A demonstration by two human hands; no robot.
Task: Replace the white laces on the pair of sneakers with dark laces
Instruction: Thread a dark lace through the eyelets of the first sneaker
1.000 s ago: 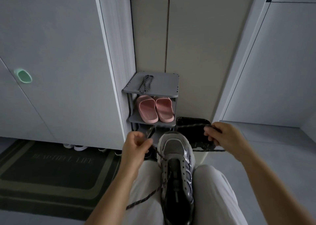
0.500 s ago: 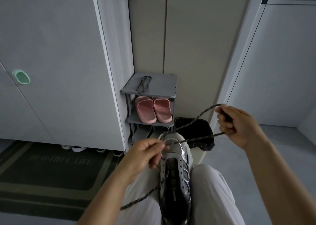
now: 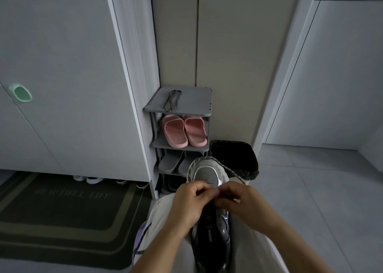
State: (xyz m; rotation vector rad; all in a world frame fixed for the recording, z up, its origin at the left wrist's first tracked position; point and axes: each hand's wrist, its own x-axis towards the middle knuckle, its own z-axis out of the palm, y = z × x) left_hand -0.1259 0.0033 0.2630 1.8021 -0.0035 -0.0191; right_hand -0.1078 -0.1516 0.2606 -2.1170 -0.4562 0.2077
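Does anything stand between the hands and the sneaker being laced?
Nothing visible does: the left hand and right hand meet directly on the sneaker, at its lacing area, pinching the dark lace that loops round its toe.

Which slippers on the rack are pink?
The pink slippers sit on the second level of the rack, just under its top board. The grey slippers lie one level below.

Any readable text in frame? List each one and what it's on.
"LIFE": second word printed on the dark doormat, faint.
The word before it on the doormat is too dim and blurred to read.
Sneaker and dark lace: no readable text or brand visible.
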